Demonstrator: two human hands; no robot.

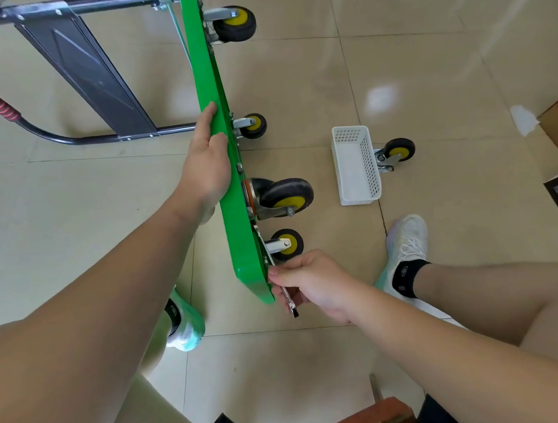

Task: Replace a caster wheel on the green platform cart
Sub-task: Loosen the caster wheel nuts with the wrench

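As the cart (pixel 239 236) stands on edge, lengthwise away, casters (pixel 286 195) point right.

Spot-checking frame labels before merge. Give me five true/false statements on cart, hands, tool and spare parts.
1. The green cart is tipped on its side, wheels pointing sideways. True.
2. The left hand holds the tool. False: it rests on the cart's upper edge; the right hand grips the wrench.
3. A loose caster lies on the floor beside the white basket. True.
4. The basket sits on the cart's deck. False: it is on the floor tiles, apart from the cart.
5. The wrench is at the cart's near corner, by the near-corner caster. True.
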